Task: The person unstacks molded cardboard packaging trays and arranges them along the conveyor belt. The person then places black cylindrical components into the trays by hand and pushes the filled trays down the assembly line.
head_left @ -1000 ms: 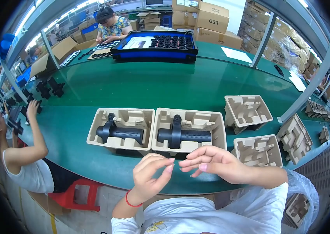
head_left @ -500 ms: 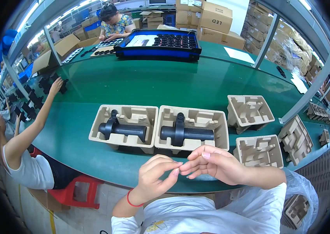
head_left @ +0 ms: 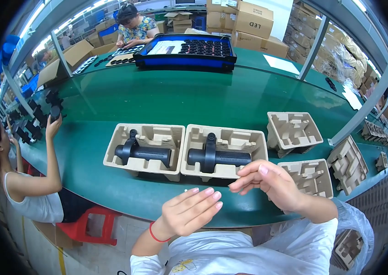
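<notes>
My left hand (head_left: 191, 211) is held over the table's front edge, fingers stretched out and holding nothing; a red cord circles its wrist. To its right, my right hand (head_left: 274, 185) is raised with fingers extended and a little bent, also without anything in it. Just beyond the hands stand two moulded pulp trays side by side, a left tray (head_left: 155, 172) and a right tray (head_left: 260, 149). Each holds a black cylindrical device with an upright black arm: the left device (head_left: 153, 154) and the right device (head_left: 233, 158). My right fingertips appear close to the right tray's corner.
To the right are more pulp trays, a back one (head_left: 293, 133), a nearer one (head_left: 311, 176) partly behind my right hand, and a tilted one (head_left: 347, 165). A blue-black crate (head_left: 185, 64) stands across the table. A co-worker (head_left: 33, 188) sits at left; another person works opposite.
My hands have parted from fingertip contact; the right moved up and right, and the left's fingers straightened. The co-worker at left has drawn a black part back from the group of parts.
</notes>
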Action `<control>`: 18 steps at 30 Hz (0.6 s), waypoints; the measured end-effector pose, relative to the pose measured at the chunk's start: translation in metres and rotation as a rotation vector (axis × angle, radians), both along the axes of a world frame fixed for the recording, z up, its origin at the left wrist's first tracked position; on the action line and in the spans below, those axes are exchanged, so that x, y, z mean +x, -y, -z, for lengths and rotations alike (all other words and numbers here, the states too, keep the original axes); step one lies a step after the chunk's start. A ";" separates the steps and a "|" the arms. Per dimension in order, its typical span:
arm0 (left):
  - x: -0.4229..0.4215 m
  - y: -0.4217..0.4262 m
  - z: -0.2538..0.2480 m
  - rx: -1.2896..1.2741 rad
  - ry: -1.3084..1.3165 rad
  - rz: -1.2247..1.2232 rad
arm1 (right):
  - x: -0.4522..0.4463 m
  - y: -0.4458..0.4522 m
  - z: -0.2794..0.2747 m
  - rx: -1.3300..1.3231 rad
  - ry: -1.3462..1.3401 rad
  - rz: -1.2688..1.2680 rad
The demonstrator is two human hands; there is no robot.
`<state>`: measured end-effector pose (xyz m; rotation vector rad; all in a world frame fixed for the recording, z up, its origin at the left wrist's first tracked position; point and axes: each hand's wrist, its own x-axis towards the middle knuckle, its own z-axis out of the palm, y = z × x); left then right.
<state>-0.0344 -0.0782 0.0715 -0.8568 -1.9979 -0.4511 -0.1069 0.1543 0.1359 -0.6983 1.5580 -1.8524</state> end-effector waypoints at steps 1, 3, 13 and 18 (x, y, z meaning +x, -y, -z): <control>0.001 0.000 0.003 -0.022 -0.002 -0.013 | -0.001 -0.003 0.000 0.017 -0.011 0.000; 0.001 -0.001 0.007 -0.067 -0.006 -0.038 | -0.001 -0.006 0.000 0.039 -0.025 0.006; -0.040 0.020 0.020 -0.059 0.114 -0.316 | -0.035 -0.036 0.000 0.263 -0.372 0.301; -0.063 0.039 0.030 -0.089 0.360 -0.338 | -0.098 -0.086 0.011 0.631 -0.892 0.685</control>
